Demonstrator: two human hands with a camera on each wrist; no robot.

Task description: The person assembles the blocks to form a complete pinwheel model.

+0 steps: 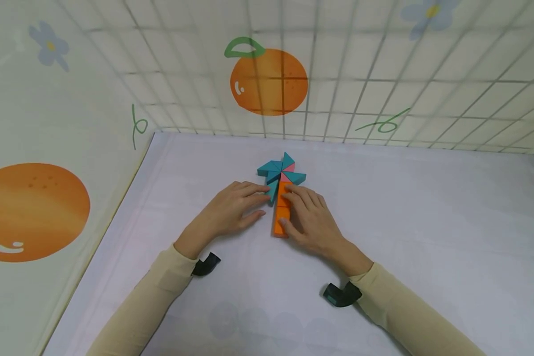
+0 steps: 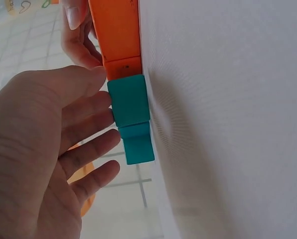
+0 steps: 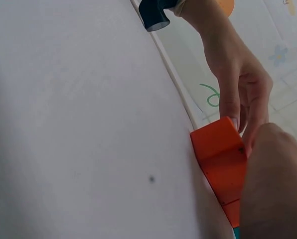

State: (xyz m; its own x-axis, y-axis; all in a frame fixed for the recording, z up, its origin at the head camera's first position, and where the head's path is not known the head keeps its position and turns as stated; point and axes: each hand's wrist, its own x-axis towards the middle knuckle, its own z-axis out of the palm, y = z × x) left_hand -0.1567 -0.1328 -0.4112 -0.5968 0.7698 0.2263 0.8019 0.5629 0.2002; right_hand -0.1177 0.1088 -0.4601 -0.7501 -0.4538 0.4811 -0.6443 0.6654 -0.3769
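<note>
Teal triangular blocks (image 1: 273, 166) and pink blocks (image 1: 286, 176) lie in a pinwheel shape on the white tabletop. Below them runs a straight column of orange blocks (image 1: 282, 220). My left hand (image 1: 231, 207) is at the left side, its fingertips touching a slanted teal triangle block (image 1: 272, 191) beside the column's upper end. My right hand (image 1: 316, 220) rests against the column from the right, fingers on the upper orange part and thumb on the lower. In the left wrist view, the left fingers (image 2: 91, 149) are loosely extended beside teal blocks (image 2: 128, 102).
A white cloth-like surface (image 1: 427, 237) spreads around the blocks. Behind it rises a grid panel (image 1: 360, 64) under a cover printed with oranges and flowers. Dark curved wrist pieces (image 1: 342, 295) hang at both sleeves, near the tabletop.
</note>
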